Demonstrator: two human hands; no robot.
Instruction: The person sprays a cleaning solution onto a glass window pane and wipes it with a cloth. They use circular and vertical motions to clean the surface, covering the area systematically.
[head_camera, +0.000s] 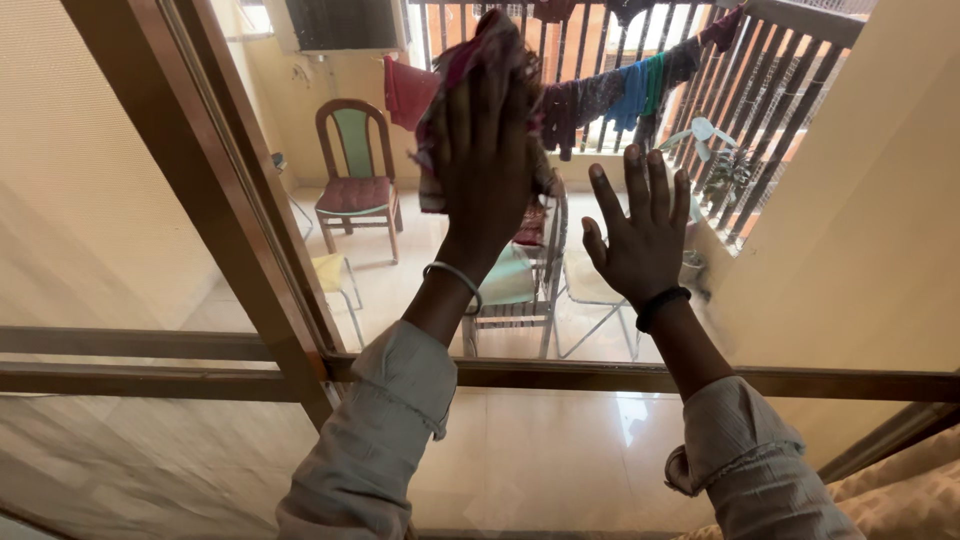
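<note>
High in the middle of the frame, my left hand presses a patterned cloth flat against the window glass, fingers together over it. Just right of it, my right hand rests open on the pane, fingers spread. Beyond the glass stands a wooden chair.

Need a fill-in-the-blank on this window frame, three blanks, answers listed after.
1. The left hand presses a patterned ____ against the glass pane.
2. The right hand lies on the glass with its fingers ____.
3. Beyond the glass, a wooden ____ with a green back stands on the balcony.

Missing words: cloth; spread; chair
</note>
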